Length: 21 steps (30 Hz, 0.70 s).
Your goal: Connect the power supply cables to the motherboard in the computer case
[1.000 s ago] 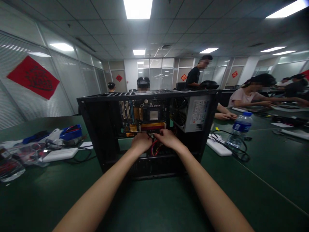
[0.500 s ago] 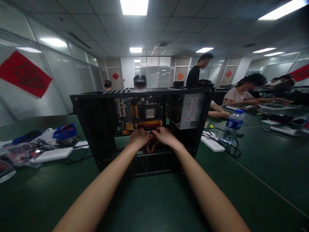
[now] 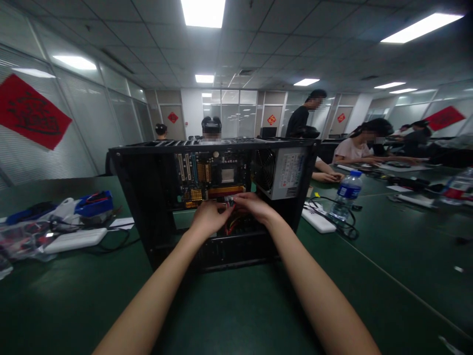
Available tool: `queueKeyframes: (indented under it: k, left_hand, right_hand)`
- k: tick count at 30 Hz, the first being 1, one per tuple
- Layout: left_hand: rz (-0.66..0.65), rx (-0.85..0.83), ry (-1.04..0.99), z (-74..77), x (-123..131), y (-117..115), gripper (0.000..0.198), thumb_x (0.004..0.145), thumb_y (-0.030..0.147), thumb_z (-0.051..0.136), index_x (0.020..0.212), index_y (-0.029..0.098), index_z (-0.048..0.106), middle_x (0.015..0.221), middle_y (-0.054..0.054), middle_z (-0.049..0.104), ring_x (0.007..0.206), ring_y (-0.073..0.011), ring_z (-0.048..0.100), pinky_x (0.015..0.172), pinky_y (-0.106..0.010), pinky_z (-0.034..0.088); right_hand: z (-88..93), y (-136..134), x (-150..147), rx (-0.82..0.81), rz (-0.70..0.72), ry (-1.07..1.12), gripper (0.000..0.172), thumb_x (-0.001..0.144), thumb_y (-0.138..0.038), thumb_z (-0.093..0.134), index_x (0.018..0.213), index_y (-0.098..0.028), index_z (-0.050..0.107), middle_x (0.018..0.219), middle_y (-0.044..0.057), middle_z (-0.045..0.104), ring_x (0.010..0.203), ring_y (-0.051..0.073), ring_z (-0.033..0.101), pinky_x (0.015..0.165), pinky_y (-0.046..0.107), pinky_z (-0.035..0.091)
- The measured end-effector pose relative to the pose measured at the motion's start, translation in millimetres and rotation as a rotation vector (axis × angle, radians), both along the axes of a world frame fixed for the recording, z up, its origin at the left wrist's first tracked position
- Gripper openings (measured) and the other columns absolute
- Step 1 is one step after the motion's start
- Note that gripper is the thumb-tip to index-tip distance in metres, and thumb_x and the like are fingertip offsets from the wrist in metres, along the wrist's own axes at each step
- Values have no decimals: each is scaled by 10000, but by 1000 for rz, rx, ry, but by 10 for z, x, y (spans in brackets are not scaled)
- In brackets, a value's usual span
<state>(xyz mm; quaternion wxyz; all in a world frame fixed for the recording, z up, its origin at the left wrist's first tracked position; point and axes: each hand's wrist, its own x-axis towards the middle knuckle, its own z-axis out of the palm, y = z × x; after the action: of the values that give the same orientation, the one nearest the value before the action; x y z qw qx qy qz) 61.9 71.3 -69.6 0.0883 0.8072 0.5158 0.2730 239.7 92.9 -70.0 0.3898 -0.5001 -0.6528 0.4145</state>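
An open black computer case [image 3: 244, 245] stands on the green table in front of me. Its motherboard [image 3: 206, 178] shows at the upper middle, and the grey power supply [image 3: 287, 175] with its fan sits at the upper right. Below the memory slots, my left hand [image 3: 210, 217] and my right hand [image 3: 254, 206] meet inside the case. Both are closed, fingertips pinched around the end of a power cable [image 3: 231, 228] with red, yellow and black wires. A pale connector shows between the fingers; its exact shape is hidden.
At the left lie a white power strip [image 3: 76, 240], a blue pouch [image 3: 94, 203] and clear plastic bags [image 3: 25, 239]. To the right are a water bottle [image 3: 346, 195], another white strip [image 3: 318, 218] and black cords [image 3: 350, 230]. Other people sit and stand beyond.
My left hand has turned and its thumb now shows against the wires. My right hand's fingers have straightened somewhat around the connector. The view has shifted slightly to the right.
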Motion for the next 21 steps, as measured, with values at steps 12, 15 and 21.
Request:
queueKeyframes:
  k: [12,15,21]
  left_hand:
    - [-16,-164,111,-67,40,28,297,916,315,500,787,150,711,739,-104,704,681,-214,621,642,-296,386]
    - [29,-155,146,-70,66,12,306,918,336,495,848,152,728,830,-133,720,723,-231,635,657,-305,409]
    - [51,-160,190,-61,94,11,328,926,344,464,896,156,732,911,-153,728,771,-246,658,655,-308,437]
  right_hand:
    - [-155,27,-115,219,-139,-505,354,1008,-262,483,832,-94,740,866,172,746,865,229,699,753,268,430]
    - [-160,6,-97,249,-105,-591,363,1019,-203,417,908,-86,742,978,193,744,941,231,700,783,263,429]
    - [-169,15,-46,233,-29,-671,284,939,-84,465,967,-107,746,986,147,756,907,195,712,762,221,446]
